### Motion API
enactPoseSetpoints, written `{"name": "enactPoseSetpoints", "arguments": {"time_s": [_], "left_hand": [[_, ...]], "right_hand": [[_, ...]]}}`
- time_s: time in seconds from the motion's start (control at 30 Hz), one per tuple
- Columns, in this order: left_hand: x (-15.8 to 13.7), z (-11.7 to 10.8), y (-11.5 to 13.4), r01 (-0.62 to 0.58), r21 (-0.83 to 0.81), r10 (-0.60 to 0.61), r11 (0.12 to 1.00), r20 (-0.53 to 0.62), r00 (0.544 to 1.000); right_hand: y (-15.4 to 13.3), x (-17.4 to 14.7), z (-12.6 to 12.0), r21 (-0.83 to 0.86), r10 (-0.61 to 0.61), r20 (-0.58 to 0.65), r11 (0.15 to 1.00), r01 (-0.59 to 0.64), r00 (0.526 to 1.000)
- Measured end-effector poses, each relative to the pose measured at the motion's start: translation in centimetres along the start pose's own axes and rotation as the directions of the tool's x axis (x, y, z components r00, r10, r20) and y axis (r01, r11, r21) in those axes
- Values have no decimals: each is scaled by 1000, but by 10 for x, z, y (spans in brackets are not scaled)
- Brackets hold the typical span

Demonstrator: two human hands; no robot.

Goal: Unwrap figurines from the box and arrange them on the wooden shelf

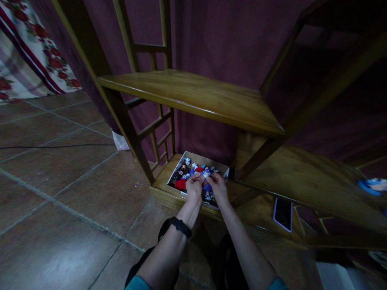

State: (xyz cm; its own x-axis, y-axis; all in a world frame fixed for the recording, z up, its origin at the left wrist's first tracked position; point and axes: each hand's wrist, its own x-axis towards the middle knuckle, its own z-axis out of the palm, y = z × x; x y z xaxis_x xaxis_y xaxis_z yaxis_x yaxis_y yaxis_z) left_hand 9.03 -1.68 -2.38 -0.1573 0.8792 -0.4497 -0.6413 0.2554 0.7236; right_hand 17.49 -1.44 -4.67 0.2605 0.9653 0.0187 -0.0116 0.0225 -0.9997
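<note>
A shallow white box (pixel 222 169) holds several small colourful pieces that look like figurines or charms, in red, blue, black and white. Above its middle, a small purple-and-white figurine (pixel 206 174) is pinched between the fingertips of both my hands. My left hand (pixel 194 187) comes in from the left, a dark band on its wrist, and its fingers close on the figurine's left side. From the right, my right hand (pixel 218 186) grips the other side. Both hands hide part of the box's front and some pieces in it. The figurine's details are too small to tell.
The box rests on the bottom board of a wooden shelf unit (pixel 193 94), under a higher board. A phone (pixel 283 214) lies on the lower board to the right. A blurred blue-and-white object (pixel 375 186) is at the far right. A cable (pixel 60 146) crosses the tiled floor.
</note>
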Motion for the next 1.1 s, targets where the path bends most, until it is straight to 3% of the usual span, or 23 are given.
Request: {"name": "enactPoseSetpoints", "arguments": {"time_s": [0.1, 0.27, 0.43, 0.6, 0.8, 1.1], "left_hand": [[1, -2, 2, 37, -6, -37, 999, 20, 999], [8, -10, 18, 158, 59, -167, 986, 193, 967], [14, -13, 25, 190, 113, -213, 975, 237, 948], [13, -12, 23, 150, 127, -172, 981, 192, 966], [7, -7, 18, 92, 97, -103, 991, 116, 988], [4, -4, 4, -6, -24, 7, 1000, 47, 999]], "right_hand": [[-4, -1, 0, 23, -6, 10, 1000, 5, 1000], [-15, -2, -3, 53, 49, -10, 997, -49, 999], [-18, -3, -2, 135, 95, 12, 986, -96, 995], [-19, -3, -1, 114, 129, 43, 985, -133, 991], [-15, -4, 0, 163, 158, -2, 974, -156, 987], [3, -4, 4, 127, 100, 0, 987, -99, 995]]}}
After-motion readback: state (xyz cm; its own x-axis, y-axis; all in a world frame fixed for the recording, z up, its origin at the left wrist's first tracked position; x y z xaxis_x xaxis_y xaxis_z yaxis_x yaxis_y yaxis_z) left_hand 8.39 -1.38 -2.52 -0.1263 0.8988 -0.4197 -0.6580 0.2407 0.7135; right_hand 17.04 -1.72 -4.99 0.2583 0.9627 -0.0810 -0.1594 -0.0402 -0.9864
